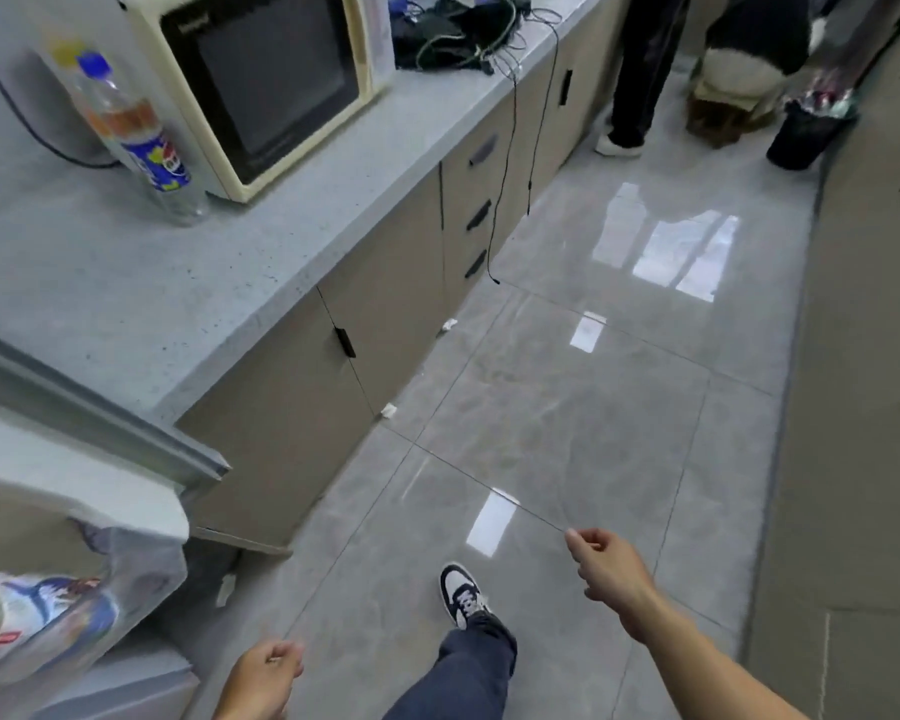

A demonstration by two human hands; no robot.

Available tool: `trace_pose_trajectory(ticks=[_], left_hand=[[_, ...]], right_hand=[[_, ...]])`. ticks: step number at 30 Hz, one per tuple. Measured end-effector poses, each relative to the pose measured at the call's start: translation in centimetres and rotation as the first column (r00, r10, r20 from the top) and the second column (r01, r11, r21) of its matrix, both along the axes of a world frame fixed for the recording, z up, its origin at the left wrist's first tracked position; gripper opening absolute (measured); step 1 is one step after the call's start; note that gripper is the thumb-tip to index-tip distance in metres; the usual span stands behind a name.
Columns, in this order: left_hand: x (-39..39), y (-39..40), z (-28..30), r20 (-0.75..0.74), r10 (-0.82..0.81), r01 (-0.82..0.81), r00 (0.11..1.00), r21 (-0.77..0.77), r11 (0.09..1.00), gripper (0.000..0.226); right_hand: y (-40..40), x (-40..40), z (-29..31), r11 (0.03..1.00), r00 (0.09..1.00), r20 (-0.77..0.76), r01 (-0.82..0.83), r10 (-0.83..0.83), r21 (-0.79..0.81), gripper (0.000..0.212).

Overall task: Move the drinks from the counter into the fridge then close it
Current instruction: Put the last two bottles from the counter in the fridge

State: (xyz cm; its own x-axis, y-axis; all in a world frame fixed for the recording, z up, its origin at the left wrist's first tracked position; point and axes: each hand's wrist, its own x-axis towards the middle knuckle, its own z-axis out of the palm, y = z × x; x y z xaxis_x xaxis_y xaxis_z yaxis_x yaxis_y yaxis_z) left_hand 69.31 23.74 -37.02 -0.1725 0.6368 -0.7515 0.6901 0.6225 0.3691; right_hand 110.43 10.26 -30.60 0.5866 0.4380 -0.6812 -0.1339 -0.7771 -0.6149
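**Two empty hands over the floor**

Both hands hang with fingers loosely curled, holding nothing: the left hand (263, 678) low near the open fridge door (74, 563), the right hand (606, 566) out over the tiles. One drink bottle (136, 142) stands upright on the counter (178, 304), beside the microwave (261, 80).

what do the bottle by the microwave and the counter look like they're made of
Bottle: clear plastic, probably; see-through walls show amber drink, with a blue cap and glossy printed label.
Counter: looks like pale grey stone or a composite, matte with fine dark speckles; which one is unclear.
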Motion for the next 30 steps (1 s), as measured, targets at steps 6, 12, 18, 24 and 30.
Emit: trace_pose_trajectory(ticks=[6, 12, 18, 24, 30], left_hand=[[6.3, 2.3, 2.4, -0.004, 0.121, -0.121, 0.993, -0.075, 0.990, 0.029], [14.9, 9.2, 7.5, 0.203, 0.303, -0.307, 0.931, -0.011, 0.952, 0.019], [18.1, 14.4, 9.2, 0.305, 0.390, -0.433, 0.869, 0.088, 0.897, 0.016], [19.8, 14.9, 9.1, 0.195, 0.551, -0.576, 0.812, 0.107, 0.811, 0.022], [23.0, 17.1, 10.6, 0.165, 0.649, -0.669, 0.743, 0.190, 0.718, 0.010]], right_hand=[[4.7, 6.5, -0.8, 0.985, 0.992, 0.033, -0.120, 0.125, -0.126, 0.022], [11.5, 11.9, -0.7, 0.943, 0.965, 0.060, -0.233, 0.254, -0.239, 0.025], [19.8, 14.2, -1.0, 0.860, 0.887, 0.065, -0.422, 0.457, -0.288, 0.025], [30.7, 15.4, -1.2, 0.747, 0.768, 0.014, -0.619, 0.641, -0.244, 0.022], [44.0, 13.5, 0.8, 0.561, 0.558, 0.065, -0.827, 0.827, -0.039, 0.018]])
